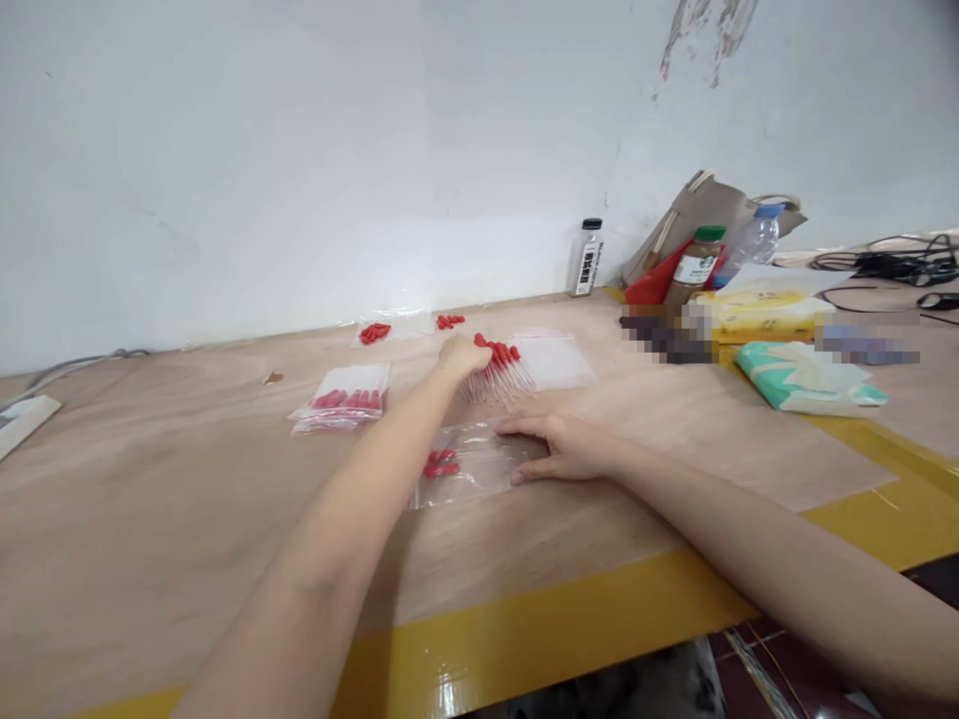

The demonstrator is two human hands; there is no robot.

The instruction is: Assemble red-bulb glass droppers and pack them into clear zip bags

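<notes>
My left hand (pixel 461 357) reaches forward onto a loose pile of clear droppers with red bulbs (pixel 500 371); its fingers curl closed over the near end of the pile. My right hand (pixel 561 447) lies flat, fingers stretched, on a clear plastic bag (pixel 469 464) that has a few red-bulbed droppers inside. Both sit on a brown paper-covered table (pixel 187 499).
A filled bag of droppers (pixel 346 399) lies to the left, more bags (pixel 390 328) and loose red bulbs (pixel 451 321) near the wall, empty bags (pixel 554 359) at right. Bottles (pixel 588 258), a tissue pack (pixel 805 377) and cables (pixel 891 262) stand far right. Yellow tape edges the table (pixel 561 619).
</notes>
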